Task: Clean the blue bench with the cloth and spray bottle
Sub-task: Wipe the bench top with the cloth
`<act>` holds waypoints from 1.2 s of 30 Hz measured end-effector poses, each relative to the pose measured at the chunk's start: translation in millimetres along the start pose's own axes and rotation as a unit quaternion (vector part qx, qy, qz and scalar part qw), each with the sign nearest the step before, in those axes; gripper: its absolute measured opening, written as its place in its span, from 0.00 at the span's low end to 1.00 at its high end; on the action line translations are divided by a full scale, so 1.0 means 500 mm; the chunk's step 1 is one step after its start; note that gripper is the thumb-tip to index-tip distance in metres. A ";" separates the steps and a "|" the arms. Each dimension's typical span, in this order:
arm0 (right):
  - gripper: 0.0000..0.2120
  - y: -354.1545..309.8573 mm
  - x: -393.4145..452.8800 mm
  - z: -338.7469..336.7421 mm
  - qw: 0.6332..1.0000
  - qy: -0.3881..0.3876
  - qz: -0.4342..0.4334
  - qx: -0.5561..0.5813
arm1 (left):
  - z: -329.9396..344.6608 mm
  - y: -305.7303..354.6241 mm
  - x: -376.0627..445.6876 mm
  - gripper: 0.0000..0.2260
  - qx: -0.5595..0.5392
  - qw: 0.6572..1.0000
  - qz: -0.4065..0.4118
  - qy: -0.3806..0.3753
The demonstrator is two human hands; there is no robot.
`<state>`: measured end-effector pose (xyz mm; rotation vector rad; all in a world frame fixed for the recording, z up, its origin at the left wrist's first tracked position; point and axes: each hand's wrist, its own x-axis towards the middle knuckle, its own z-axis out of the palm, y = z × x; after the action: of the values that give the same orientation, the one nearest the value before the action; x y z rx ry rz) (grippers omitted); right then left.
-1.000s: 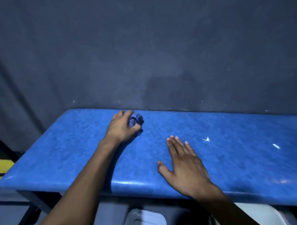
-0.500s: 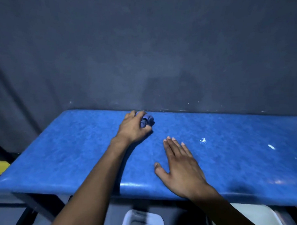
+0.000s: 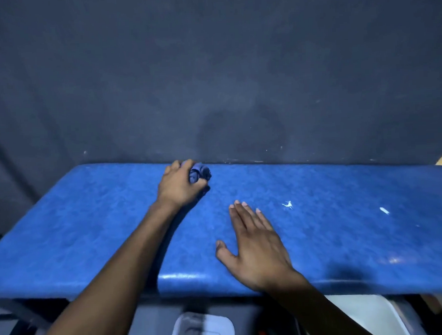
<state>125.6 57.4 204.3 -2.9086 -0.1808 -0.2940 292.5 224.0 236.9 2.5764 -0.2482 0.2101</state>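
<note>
The blue padded bench (image 3: 344,227) runs across the view against a dark wall. My left hand (image 3: 179,185) is closed around a bunched blue cloth (image 3: 199,173) and presses it on the bench near its back edge. My right hand (image 3: 253,244) lies flat on the bench, palm down, fingers spread, holding nothing. Two white marks (image 3: 288,205) (image 3: 384,211) show on the bench surface right of my right hand. No spray bottle is in view.
A dark grey wall (image 3: 211,79) rises directly behind the bench. Below the front edge stand a white container (image 3: 201,327) and another white object (image 3: 368,313). A dark bench leg (image 3: 21,318) shows at lower left.
My left hand has slid the cloth to the right along the back of the bench. My right hand has stayed flat in about the same spot.
</note>
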 end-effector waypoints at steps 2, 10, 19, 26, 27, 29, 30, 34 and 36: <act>0.43 0.003 0.002 -0.001 1.000 0.003 -0.001 0.001 | 0.027 0.034 0.000 0.19 0.009 1.000 -0.011 0.002; 0.44 0.006 0.000 -0.002 1.000 -0.007 -0.002 0.002 | -0.090 -0.046 -0.200 0.22 -0.020 0.983 0.139 -0.116; 0.42 0.087 -0.055 -0.092 0.998 0.052 0.025 0.037 | -0.099 0.067 -0.192 0.14 -0.144 0.981 0.121 -0.040; 0.38 0.327 -0.146 -0.148 0.993 -0.016 0.111 -0.038 | 0.053 0.264 -0.137 0.13 -0.227 0.966 0.124 -0.009; 0.38 0.337 -0.152 -0.141 0.993 -0.018 0.112 -0.040 | 0.086 0.291 -0.134 0.14 -0.217 0.966 0.140 -0.015; 0.40 0.346 -0.154 -0.127 0.992 -0.003 0.119 -0.034 | 0.148 0.332 -0.128 0.18 -0.147 0.972 0.177 -0.048; 0.41 0.349 -0.153 -0.124 0.992 0.008 0.122 -0.031 | 0.168 0.347 -0.123 0.20 -0.095 0.978 0.174 -0.060; 0.41 0.359 -0.155 -0.115 0.992 0.028 0.119 -0.021 | 0.174 0.360 -0.118 0.25 -0.001 0.977 0.189 -0.094; 0.41 0.358 -0.161 -0.109 0.993 0.033 0.116 -0.016 | 0.162 0.335 -0.156 0.23 -0.007 0.964 0.247 -0.103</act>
<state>62.7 -136.5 204.5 -2.9073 0.1740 -0.3553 188.3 51.5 236.9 2.4777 -0.9663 0.1156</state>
